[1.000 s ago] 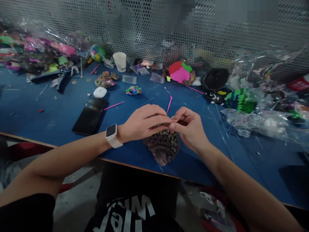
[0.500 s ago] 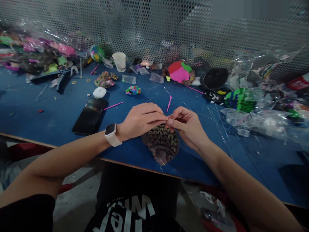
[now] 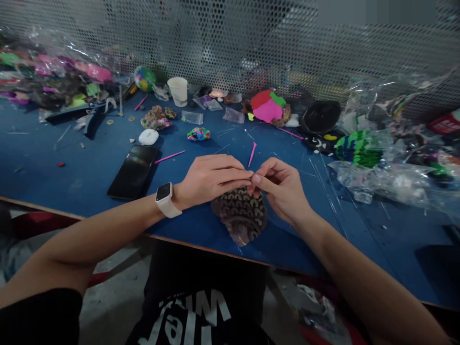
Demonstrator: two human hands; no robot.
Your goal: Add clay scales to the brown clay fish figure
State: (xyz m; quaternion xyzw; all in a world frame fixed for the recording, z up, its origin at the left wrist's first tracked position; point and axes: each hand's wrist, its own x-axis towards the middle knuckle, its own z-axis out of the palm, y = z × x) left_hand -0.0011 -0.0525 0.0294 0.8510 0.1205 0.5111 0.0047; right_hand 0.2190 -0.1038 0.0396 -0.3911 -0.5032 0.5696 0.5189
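Fingertip-pinched hands (image 3: 247, 184) over scaled piece (image 3: 240, 215)

Two hands, left hand (image 3: 210, 179) and right hand (image 3: 282, 189), are showing, along with one dark scaled piece (image 3: 240, 216), one phone (image 3: 133, 171), one paper cup (image 3: 178, 91), one white earbud case (image 3: 148, 137) and one smartwatch (image 3: 166, 199).

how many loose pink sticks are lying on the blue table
4 that I can make out: one pink stick beside the phone, one just beyond the fingertips, one near the paper cup, one below the pink-red lump. Clutter may hide more.
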